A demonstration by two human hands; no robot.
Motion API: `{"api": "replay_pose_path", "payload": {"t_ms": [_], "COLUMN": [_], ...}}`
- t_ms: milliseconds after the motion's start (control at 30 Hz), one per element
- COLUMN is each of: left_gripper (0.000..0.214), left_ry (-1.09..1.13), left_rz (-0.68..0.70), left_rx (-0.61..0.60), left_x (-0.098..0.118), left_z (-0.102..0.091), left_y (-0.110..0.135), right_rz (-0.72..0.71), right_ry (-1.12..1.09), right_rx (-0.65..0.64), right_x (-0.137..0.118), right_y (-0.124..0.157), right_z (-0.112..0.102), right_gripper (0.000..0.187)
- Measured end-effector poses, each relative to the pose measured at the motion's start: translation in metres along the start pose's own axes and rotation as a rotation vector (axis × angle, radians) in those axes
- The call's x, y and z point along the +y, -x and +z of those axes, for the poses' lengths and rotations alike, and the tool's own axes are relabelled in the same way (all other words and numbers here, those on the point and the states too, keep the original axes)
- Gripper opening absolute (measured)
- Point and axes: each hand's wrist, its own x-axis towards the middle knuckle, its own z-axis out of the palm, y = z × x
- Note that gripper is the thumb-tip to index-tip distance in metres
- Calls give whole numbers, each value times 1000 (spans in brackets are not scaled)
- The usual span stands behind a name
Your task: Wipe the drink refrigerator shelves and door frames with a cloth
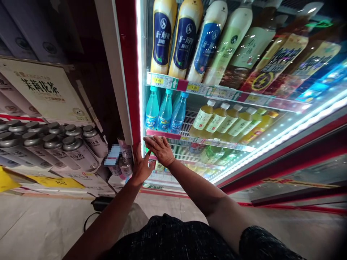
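Observation:
My right hand reaches into the lower left of the lit drinks cooler, palm down. Its fingers are stretched out over the front edge of a shelf; whether they touch it or glass before it I cannot tell. My left hand is beside it, fingers pointing up along the red door frame, thumb apart. Neither hand visibly holds anything. Just above my right hand stand several turquoise and blue bottles. Pale tea bottles with white caps are to their right.
Large milk tea bottles fill the upper shelf, with price tags along its edge. Silver-capped cans are stacked on the left, under a carton. A black object lies on the tiled floor.

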Motion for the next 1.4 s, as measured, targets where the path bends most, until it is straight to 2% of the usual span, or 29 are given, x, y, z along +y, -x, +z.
{"api": "replay_pose_path", "payload": {"t_ms": [133, 267, 400, 500, 667, 800, 967, 1200, 1400], "left_gripper": [46, 55, 74, 87, 76, 76, 83, 93, 102], "left_ry": [19, 54, 88, 60, -11, -33, -5, -13, -34], "left_rz": [-31, -50, -31, -68, -97, -126, -79, -41, -67], "left_rx": [0, 38, 84, 59, 10, 3, 62, 56, 33], "left_x": [3, 6, 8, 11, 23, 29, 40, 63, 66], "left_z": [-4, -3, -2, -2, -5, -2, 6, 16, 25], "left_y": [-7, -10, -11, -13, -15, -14, -13, -20, -19], "right_rz": [26, 68, 16, 42, 48, 10, 93, 1, 44], "right_ry": [-17, -42, -79, -82, -59, -53, -45, -32, 16], "right_rx": [-1, -65, -152, -180, -137, -130, -121, -90, -29], "right_x": [7, 11, 10, 13, 21, 25, 38, 53, 68], "right_y": [0, 7, 15, 15, 33, 50, 58, 83, 103], "right_z": [-4, -6, -10, -15, -16, -16, -24, -25, -37], "right_gripper": [49, 52, 53, 55, 55, 52, 53, 50, 52]}}
